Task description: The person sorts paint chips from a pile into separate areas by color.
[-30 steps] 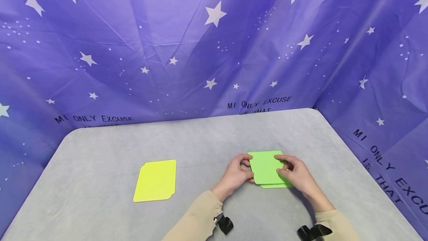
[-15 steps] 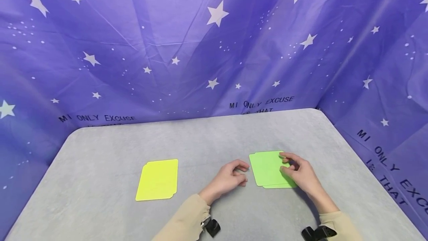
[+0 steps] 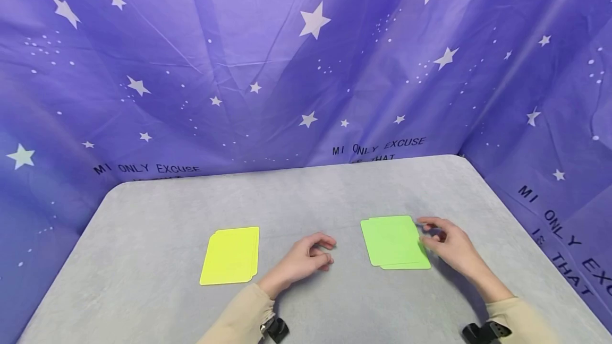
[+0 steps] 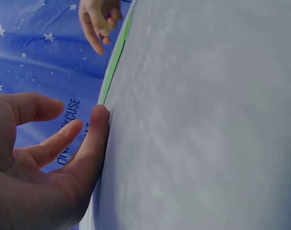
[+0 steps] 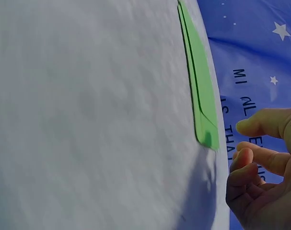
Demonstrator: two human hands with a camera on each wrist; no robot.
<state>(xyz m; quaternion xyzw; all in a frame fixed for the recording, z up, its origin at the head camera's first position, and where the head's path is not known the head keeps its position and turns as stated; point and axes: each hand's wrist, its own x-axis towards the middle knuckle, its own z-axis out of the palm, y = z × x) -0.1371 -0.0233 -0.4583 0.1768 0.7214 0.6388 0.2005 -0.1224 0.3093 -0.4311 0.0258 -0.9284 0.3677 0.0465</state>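
Two green square sheets (image 3: 394, 242) with rounded corners lie slightly offset, one over the other, on the right half of the grey table. Just right of them hovers my right hand (image 3: 449, 243), its fingers loosely bent and holding nothing; the right wrist view shows a gap between the fingers and the green sheets (image 5: 205, 91). My left hand (image 3: 303, 259) is between the two piles, relaxed, with nothing in it. On the left lie yellow square sheets (image 3: 230, 256), also stacked a little askew, apart from both hands.
The grey table (image 3: 306, 195) has rounded far corners. A purple curtain (image 3: 268, 68) with white stars and black lettering hangs behind it and along its right side. Each forearm wears a black wrist device (image 3: 274, 329) over a beige sleeve.
Both hands have let go of the upper green sheet. The left hand has moved away to the left, the right hand to the right. The upper sheet lies on the lower one.
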